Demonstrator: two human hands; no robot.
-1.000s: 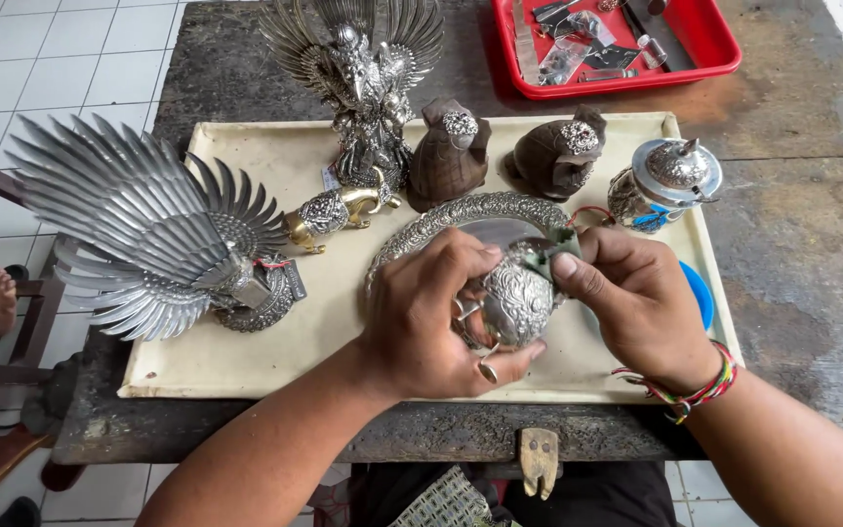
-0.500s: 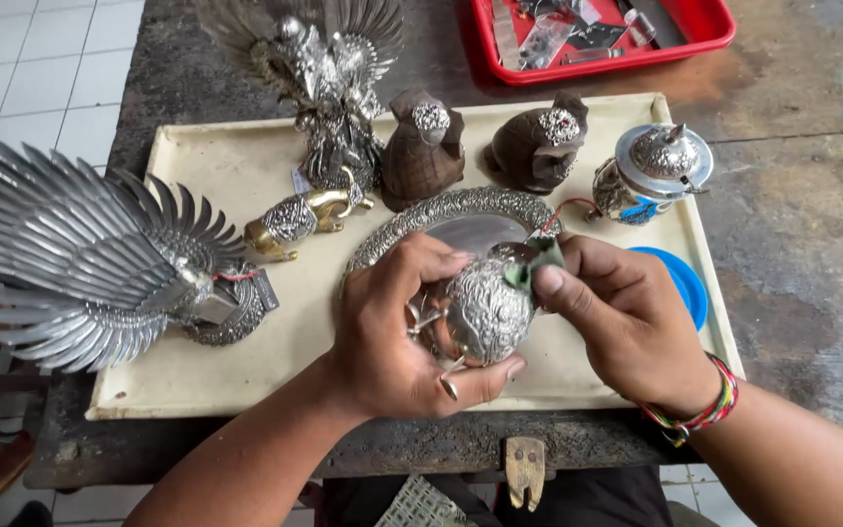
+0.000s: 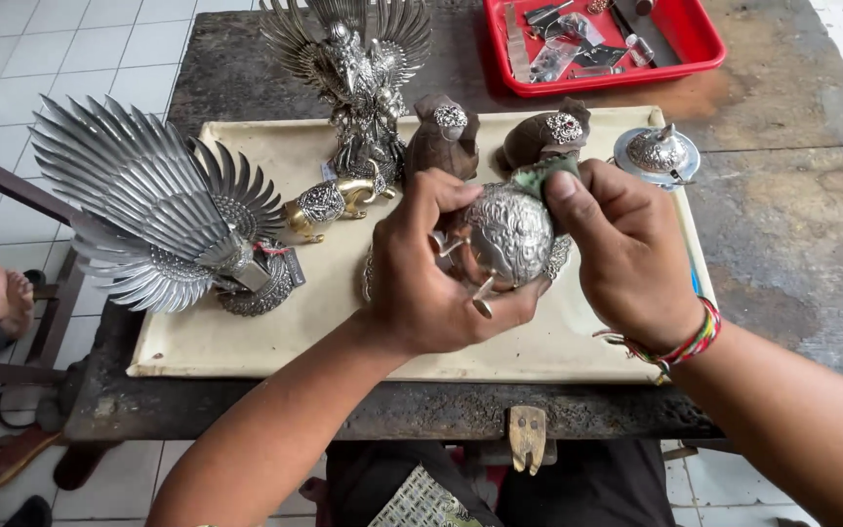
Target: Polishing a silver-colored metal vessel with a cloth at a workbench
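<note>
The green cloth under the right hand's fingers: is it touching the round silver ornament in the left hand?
Touching. The head view shows the green cloth pressed by the right hand onto the silver ornament, which the left hand grips.

Small pale tag [image 3: 327,172] at the tall winged figure's base, clear plastic packets [image 3: 563,59] in red tray [image 3: 700,44], no signs, no screens

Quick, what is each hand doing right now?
Left hand: closed around a silver embossed ornament.
Right hand: pressing a green cloth onto it.

Round embossed silver ornament [image 3: 509,234], small legs showing, held above tray.
</note>
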